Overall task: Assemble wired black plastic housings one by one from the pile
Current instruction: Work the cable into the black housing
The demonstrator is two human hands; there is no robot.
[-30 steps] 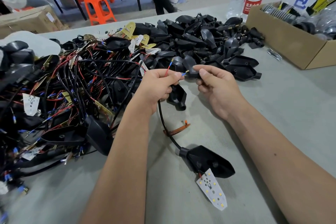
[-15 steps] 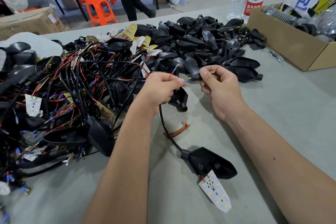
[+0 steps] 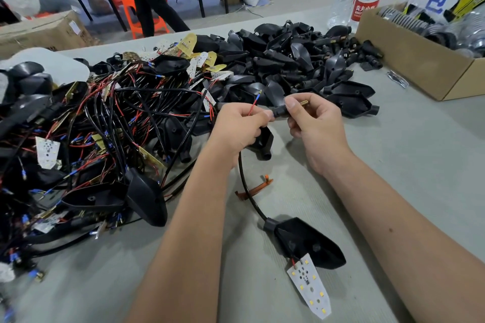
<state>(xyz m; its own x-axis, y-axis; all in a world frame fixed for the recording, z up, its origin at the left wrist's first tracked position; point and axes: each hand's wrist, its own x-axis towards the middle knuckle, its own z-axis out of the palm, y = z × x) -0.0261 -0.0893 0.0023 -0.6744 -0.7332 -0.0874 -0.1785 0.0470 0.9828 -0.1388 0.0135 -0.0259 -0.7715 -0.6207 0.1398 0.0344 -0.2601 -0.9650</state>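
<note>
Housings [image 3: 288,60] lie heaped at upper centre of the table [image 3: 393,155], wired ones tangled at left. Your left hand [image 3: 237,130] pinches a red wire [image 3: 252,107] and grips a black cable [image 3: 245,186] running to a housing with a white LED board [image 3: 311,287] at lower centre. Your right hand [image 3: 319,128] pinches a black stem [image 3: 279,112] with a brass tip. A cardboard box [image 3: 409,60] at upper right holds silvery parts.

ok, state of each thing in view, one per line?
Left hand: pinching the red wire.
Right hand: gripping a small black stem.
Wired housing: lying on the table, LED board hanging out.
Cardboard box: open, full.
Bottles: upright.
</note>
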